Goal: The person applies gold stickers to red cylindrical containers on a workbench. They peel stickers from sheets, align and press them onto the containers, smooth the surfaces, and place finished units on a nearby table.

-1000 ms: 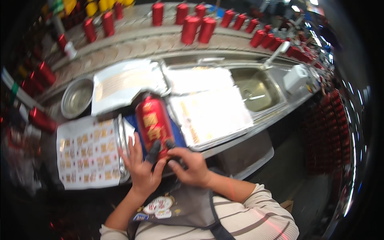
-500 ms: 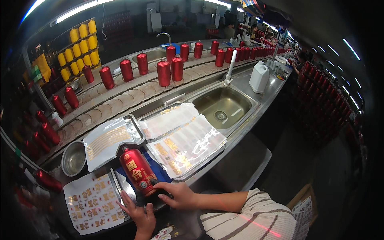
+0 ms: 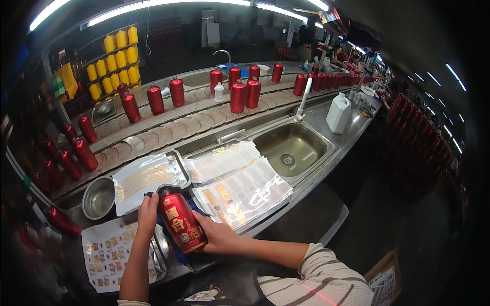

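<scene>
A red bottle [image 3: 179, 217] with gold characters and a small round label lies tilted in front of me, neck away, over a blue cloth [image 3: 195, 206]. My right hand [image 3: 217, 235] grips its lower right side, the thumb along the edge and the fingers partly hidden. At its upper left, my left hand [image 3: 148, 210] holds the shoulder near the neck; a dark cover shows on a fingertip. Beside my left forearm lies a sheet of small gold and red decals [image 3: 104, 255]. A sheet with long gold strips [image 3: 143, 179] is just beyond the bottle.
Decal sheets [image 3: 250, 191] lie on a tray to the right, near a steel sink [image 3: 293, 148]. A metal bowl [image 3: 98, 198] stands left. Beyond, a slatted conveyor [image 3: 173, 126] carries red bottles and a small white bottle [image 3: 219, 93]. A white jug [image 3: 338, 113] stands at right.
My left hand has gone from the near-left side up to the bottle's shoulder. My right hand has shifted from the bottle's lower face to grip its side. Bottles on the conveyor have moved.
</scene>
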Demonstrator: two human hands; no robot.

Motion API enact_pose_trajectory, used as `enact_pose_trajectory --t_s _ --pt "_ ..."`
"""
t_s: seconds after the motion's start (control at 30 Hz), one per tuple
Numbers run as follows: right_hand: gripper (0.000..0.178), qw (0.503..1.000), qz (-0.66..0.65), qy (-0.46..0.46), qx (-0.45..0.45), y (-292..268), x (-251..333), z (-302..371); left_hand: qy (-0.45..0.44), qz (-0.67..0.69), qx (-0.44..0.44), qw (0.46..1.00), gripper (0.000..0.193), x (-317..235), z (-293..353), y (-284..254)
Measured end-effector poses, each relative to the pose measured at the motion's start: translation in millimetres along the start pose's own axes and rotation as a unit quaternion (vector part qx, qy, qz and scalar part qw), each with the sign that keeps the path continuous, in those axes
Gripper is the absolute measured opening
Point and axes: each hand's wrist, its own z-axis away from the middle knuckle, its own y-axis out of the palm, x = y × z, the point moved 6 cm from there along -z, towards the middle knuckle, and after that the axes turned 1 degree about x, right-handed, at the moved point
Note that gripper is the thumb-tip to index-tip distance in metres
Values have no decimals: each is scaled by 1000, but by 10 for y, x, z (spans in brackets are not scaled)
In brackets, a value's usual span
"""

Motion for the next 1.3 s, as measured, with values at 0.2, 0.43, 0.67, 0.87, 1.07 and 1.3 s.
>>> enact_pose_trajectory --t_s 0.2,0.43,0.67,0.87,1.07,1.3 --pt "106 998 1 -49 -30 -115 261 -54 -89 174 1 981 35 12 26 4" --pt "114 972 -124 -82 183 -146 827 174 -37 106 43 993 18 -928 1233 -845" --pt "96 855 121 -363 351 619 1924 -313 -49 -249 -368 895 20 -2038 3968 -1397" --pt "27 727 191 -456 476 1180 1999 93 -253 -535 -617 519 26 -2138 6170 -1130" --pt "23 464 607 -438 474 1751 1108 448 -515 -580 -597 207 29 -2085 8652 -852" --pt "21 479 633 -408 450 1857 942 538 -687 -367 -627 -9 28 -2028 11321 -398"
